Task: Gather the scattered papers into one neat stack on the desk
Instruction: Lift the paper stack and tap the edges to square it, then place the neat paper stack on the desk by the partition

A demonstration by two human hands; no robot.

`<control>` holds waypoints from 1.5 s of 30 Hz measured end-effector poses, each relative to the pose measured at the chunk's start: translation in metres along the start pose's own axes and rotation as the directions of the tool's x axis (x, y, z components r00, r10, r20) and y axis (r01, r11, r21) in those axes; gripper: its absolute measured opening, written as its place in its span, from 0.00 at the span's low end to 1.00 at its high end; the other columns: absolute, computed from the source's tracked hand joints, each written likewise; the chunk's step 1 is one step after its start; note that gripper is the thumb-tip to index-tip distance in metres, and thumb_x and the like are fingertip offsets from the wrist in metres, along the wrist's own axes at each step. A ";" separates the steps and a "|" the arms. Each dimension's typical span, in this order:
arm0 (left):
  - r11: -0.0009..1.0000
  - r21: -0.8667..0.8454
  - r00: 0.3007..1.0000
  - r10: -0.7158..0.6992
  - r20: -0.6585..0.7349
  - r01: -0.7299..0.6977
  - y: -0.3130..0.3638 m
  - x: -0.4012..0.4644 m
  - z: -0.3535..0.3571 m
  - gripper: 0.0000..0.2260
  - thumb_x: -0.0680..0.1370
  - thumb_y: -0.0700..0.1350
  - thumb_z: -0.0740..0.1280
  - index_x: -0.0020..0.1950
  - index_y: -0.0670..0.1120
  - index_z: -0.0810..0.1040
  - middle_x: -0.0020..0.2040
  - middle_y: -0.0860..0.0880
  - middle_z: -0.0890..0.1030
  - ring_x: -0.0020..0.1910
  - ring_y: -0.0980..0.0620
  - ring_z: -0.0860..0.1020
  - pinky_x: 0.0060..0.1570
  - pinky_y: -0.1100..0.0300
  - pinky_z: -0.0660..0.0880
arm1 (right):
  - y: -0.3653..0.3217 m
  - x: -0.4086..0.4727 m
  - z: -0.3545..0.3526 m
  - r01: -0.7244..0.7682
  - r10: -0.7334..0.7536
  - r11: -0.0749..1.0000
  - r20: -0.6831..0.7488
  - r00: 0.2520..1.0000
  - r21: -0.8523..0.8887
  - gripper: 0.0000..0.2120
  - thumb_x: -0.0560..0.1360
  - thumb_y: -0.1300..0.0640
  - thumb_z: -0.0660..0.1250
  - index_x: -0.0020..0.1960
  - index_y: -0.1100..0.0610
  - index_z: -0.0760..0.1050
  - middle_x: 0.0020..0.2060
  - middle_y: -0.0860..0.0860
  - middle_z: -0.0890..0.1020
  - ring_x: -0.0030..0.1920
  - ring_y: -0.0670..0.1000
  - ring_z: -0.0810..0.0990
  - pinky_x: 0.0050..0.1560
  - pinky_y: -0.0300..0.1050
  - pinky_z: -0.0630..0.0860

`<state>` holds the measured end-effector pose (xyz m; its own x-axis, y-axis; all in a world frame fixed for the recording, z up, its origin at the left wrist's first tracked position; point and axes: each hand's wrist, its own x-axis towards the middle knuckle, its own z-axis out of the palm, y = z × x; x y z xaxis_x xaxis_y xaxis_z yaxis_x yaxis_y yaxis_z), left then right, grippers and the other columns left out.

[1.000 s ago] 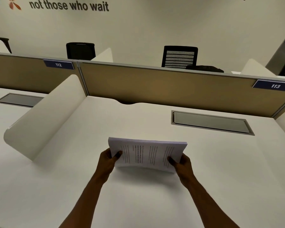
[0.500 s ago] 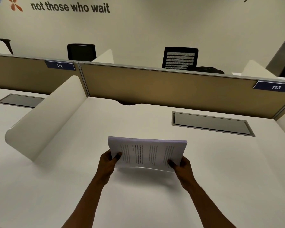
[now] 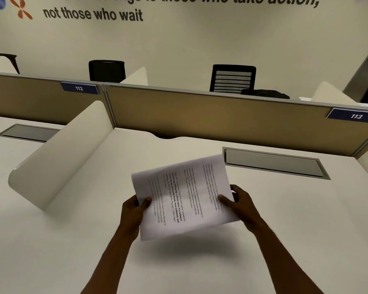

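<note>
The papers (image 3: 185, 196) are held as one bundle above the table (image 3: 295, 219), clear of its surface: a soft shadow lies on the white top beneath the near edge, so the sheets are not resting on anything. The left hand (image 3: 134, 211) has its grip closed on the near left corner, thumb on the printed face and the other fingers hidden under the sheets. The right hand (image 3: 240, 200) has its grip closed on the right edge in the same way, thumb on top and fingers curled round the side. Holding opposite sides keeps the sheets from sagging or fanning apart, and in my judgement lets the person turn and square the bundle as a unit. The bundle is skewed, its far right corner raised toward the grey cable hatch (image 3: 274, 164) set in the table, with the text running sideways to the wearer. No loose sheets show elsewhere on the table, so gathering appears finished; what remains, as I judge it, is to level the bundle and lay it flat. The white divider (image 3: 57, 162) on the left stands well apart from the work.
</note>
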<state>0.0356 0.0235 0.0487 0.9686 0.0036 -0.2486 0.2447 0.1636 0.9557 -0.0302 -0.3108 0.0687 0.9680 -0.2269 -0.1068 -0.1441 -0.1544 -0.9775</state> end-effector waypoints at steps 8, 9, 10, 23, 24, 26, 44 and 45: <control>0.923 -0.359 0.976 -0.189 -0.109 0.139 -0.009 -0.022 0.024 0.09 0.76 0.38 0.71 0.56 0.41 0.81 0.50 0.44 0.85 0.48 0.44 0.83 0.36 0.56 0.82 | -0.002 -0.030 0.030 -0.144 0.086 0.841 0.133 0.987 0.521 0.41 0.61 0.31 0.74 0.69 0.48 0.69 0.59 0.56 0.83 0.58 0.60 0.83 0.58 0.60 0.77; 0.906 -0.395 0.973 -0.206 -0.106 0.149 -0.012 -0.026 0.029 0.09 0.76 0.38 0.71 0.56 0.41 0.81 0.50 0.44 0.85 0.48 0.44 0.83 0.36 0.55 0.83 | -0.004 -0.034 0.042 -0.158 0.097 0.850 0.146 0.985 0.503 0.41 0.62 0.33 0.75 0.70 0.47 0.68 0.59 0.56 0.83 0.58 0.60 0.83 0.58 0.59 0.78; 0.892 -0.422 0.970 -0.221 -0.101 0.159 -0.016 -0.030 0.034 0.09 0.76 0.37 0.70 0.56 0.41 0.81 0.50 0.44 0.85 0.49 0.43 0.83 0.36 0.55 0.83 | -0.006 -0.035 0.052 -0.158 0.112 0.861 0.123 0.986 0.484 0.39 0.64 0.36 0.76 0.70 0.47 0.68 0.58 0.55 0.84 0.57 0.60 0.83 0.57 0.57 0.79; 0.936 0.225 0.873 -0.141 -0.468 0.272 -0.053 -0.049 0.026 0.36 0.72 0.45 0.77 0.76 0.45 0.64 0.72 0.38 0.69 0.69 0.37 0.70 0.68 0.43 0.68 | 0.017 -0.033 0.077 -0.195 0.229 0.970 -0.271 0.935 0.145 0.23 0.76 0.64 0.68 0.67 0.49 0.70 0.51 0.55 0.83 0.47 0.49 0.83 0.39 0.43 0.83; 0.895 0.396 0.877 0.011 -0.480 0.206 -0.050 -0.047 0.020 0.38 0.71 0.46 0.77 0.77 0.46 0.63 0.73 0.38 0.68 0.71 0.37 0.67 0.68 0.43 0.67 | 0.018 -0.033 0.075 -0.193 0.215 0.975 -0.262 0.941 0.106 0.23 0.76 0.63 0.68 0.67 0.47 0.70 0.50 0.54 0.83 0.46 0.48 0.83 0.39 0.41 0.83; 0.722 0.690 0.885 0.355 -0.301 -0.055 -0.042 -0.040 0.010 0.33 0.71 0.45 0.76 0.75 0.48 0.68 0.70 0.42 0.71 0.71 0.41 0.66 0.68 0.46 0.67 | 0.017 -0.032 0.070 -0.172 0.165 0.985 -0.245 0.955 -0.005 0.22 0.76 0.61 0.68 0.67 0.46 0.70 0.47 0.50 0.83 0.43 0.43 0.82 0.35 0.33 0.79; 0.461 0.730 0.785 0.596 0.166 -0.504 0.025 0.022 0.018 0.26 0.80 0.40 0.63 0.78 0.50 0.62 0.69 0.46 0.69 0.56 0.49 0.80 0.49 0.61 0.81 | -0.030 -0.003 0.085 0.120 -0.121 0.968 0.011 0.993 -0.221 0.18 0.80 0.58 0.63 0.68 0.49 0.67 0.53 0.48 0.83 0.44 0.49 0.85 0.44 0.47 0.84; 0.437 0.749 0.791 0.584 0.184 -0.497 0.023 0.025 0.012 0.27 0.80 0.39 0.63 0.78 0.49 0.62 0.69 0.47 0.68 0.54 0.50 0.80 0.47 0.61 0.81 | -0.031 0.001 0.093 0.097 -0.100 0.962 0.000 0.995 -0.254 0.18 0.80 0.57 0.62 0.69 0.48 0.66 0.53 0.49 0.83 0.44 0.48 0.85 0.44 0.46 0.83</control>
<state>0.0662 0.0155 0.0658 0.9169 -0.0827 0.3904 -0.3413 -0.6695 0.6598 -0.0058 -0.2171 0.0817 0.9776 -0.2102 -0.0087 -0.0972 -0.4149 -0.9047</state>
